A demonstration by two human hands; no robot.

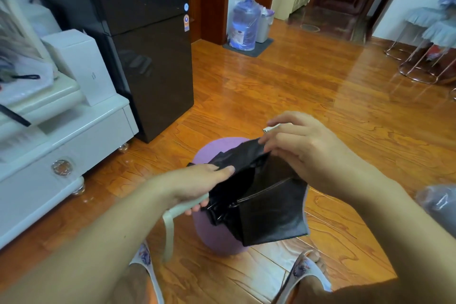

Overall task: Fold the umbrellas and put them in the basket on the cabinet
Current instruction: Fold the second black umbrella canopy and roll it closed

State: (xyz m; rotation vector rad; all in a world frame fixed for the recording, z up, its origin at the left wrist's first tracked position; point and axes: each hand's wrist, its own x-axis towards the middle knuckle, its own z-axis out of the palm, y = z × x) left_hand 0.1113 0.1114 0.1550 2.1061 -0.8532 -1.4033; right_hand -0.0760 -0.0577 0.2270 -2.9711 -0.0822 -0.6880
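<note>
A collapsed umbrella (269, 207), black on the inside and purple outside, hangs in front of me above the wooden floor. My left hand (199, 185) grips its pale green handle, from which a pale strap dangles. My right hand (296, 145) pinches a fold of the black canopy near its top edge and a small white tab. The white cabinet (61, 145) stands at the left; a basket is not clearly seen on it.
A dark fridge (148, 57) stands beside the cabinet. A white box (81, 64) and bags lie on the cabinet top. A water jug (244, 22) stands by the far wall. Chairs with metal legs (419, 57) are at the right. My slippered feet show at the bottom.
</note>
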